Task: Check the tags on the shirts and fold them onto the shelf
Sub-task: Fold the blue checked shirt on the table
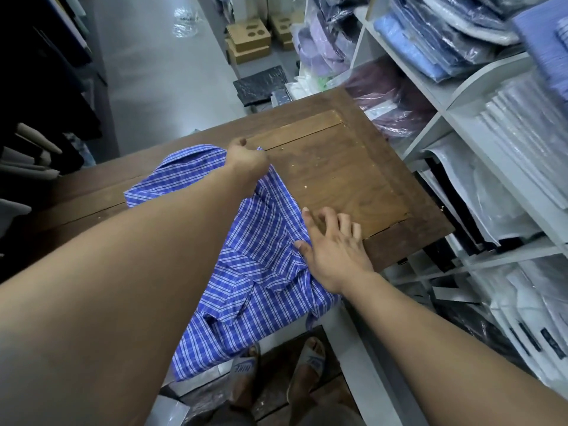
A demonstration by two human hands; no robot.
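Observation:
A blue and white checked shirt (261, 272) lies across the brown wooden table (344, 173), and its lower part hangs over the near edge. My left hand (247, 162) reaches to the shirt's far end and grips a bunch of the cloth there. My right hand (330, 250) lies on the shirt's right edge with fingers spread and loosely bent over the wood, thumb on the cloth. No tag shows.
Grey shelving (461, 96) stands on the right, packed with bagged folded shirts in blue, maroon, white and black. Cardboard boxes (249, 41) and plastic bags sit on the floor beyond the table. Dark hanging clothes line the left. My sandalled feet (276, 373) stand below the table edge.

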